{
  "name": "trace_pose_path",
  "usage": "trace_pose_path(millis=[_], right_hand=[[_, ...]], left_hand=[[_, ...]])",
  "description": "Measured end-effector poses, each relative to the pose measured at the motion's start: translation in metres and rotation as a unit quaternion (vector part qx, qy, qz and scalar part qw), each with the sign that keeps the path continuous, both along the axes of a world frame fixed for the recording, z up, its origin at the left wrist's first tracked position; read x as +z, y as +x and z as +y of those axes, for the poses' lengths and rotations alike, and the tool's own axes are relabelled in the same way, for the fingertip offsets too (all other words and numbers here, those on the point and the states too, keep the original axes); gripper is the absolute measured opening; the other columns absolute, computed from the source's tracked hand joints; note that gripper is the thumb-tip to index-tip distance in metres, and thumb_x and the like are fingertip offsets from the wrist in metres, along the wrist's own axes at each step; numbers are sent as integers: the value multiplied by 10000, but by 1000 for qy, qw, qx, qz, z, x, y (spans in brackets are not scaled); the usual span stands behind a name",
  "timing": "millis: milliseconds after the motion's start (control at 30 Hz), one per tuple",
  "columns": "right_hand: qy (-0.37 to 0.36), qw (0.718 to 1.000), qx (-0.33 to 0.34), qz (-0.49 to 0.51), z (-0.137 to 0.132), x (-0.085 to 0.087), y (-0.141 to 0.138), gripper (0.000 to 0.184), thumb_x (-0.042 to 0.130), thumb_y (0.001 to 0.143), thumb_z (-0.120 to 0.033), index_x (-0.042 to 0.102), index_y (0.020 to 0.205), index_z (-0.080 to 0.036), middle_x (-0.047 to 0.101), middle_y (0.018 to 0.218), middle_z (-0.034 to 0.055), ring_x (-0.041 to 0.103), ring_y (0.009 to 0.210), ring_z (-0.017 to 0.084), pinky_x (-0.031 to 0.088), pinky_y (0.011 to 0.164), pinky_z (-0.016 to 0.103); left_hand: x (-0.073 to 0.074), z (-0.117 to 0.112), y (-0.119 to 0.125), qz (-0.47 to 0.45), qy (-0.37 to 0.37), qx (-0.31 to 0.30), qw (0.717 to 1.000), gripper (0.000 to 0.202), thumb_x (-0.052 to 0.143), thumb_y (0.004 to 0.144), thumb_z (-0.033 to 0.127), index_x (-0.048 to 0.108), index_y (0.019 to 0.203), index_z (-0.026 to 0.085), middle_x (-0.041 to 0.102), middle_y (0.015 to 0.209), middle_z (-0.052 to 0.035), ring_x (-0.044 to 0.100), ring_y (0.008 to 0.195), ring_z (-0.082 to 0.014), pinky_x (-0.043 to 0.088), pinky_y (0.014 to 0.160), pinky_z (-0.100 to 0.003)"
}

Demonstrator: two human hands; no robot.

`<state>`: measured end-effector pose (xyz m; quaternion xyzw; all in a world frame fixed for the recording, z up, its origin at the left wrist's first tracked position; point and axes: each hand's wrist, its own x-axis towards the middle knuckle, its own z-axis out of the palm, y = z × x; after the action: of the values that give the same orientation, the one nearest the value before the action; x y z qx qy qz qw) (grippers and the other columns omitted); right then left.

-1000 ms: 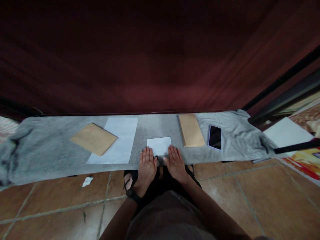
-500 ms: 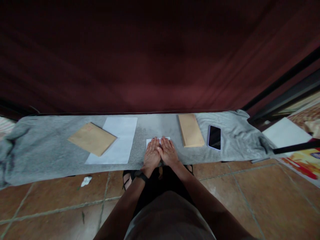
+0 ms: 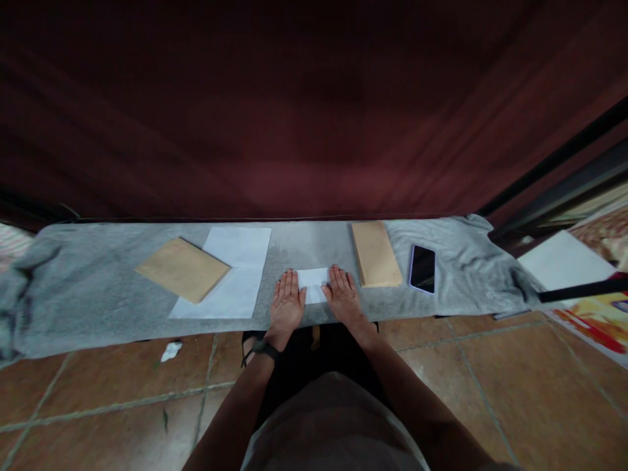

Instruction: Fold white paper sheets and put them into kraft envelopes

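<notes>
A small folded piece of white paper lies flat on the grey cloth near its front edge. My left hand rests palm down on its left end, fingers straight and pointing away from me. On the right end lies my right hand, also flat, its thumb turned in over the paper. The middle of the paper shows between the two hands, while its ends are partly hidden under them.
Left of my hands, a brown envelope overlaps larger white sheets. A stack of brown envelopes and a phone lie to the right. The grey cloth covers a narrow bench against a dark red surface.
My hands have slid apart from the middle of the paper, the left one to the left and the right one to the right. More of the paper now shows.
</notes>
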<state>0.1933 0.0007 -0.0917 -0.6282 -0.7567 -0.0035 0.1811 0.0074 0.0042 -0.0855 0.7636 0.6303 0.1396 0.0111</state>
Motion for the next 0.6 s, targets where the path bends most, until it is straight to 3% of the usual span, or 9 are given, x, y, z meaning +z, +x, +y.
trace_pose_path(millis=[433,600], right_hand=[[43,998,-48,29,-15,5,7,576,344,1048,-274,280,1581,-65,398,1582,199,405,1449,305,316,1177,514],[12,998,62,23,-35,11,-18,541,403,1051,-338,375,1551,-135,396,1601,117,373,1472,260,278,1215,479]], left_hand=[[-1,-1,1,11,12,7,1000,645,284,1036,412,359,1529,2,361,1593,-219,314,1505,-318,276,1225,-511],[0,-1,1,10,7,6,1000,636,273,1037,404,342,1542,22,357,1601,-201,291,1516,-305,267,1228,-509]])
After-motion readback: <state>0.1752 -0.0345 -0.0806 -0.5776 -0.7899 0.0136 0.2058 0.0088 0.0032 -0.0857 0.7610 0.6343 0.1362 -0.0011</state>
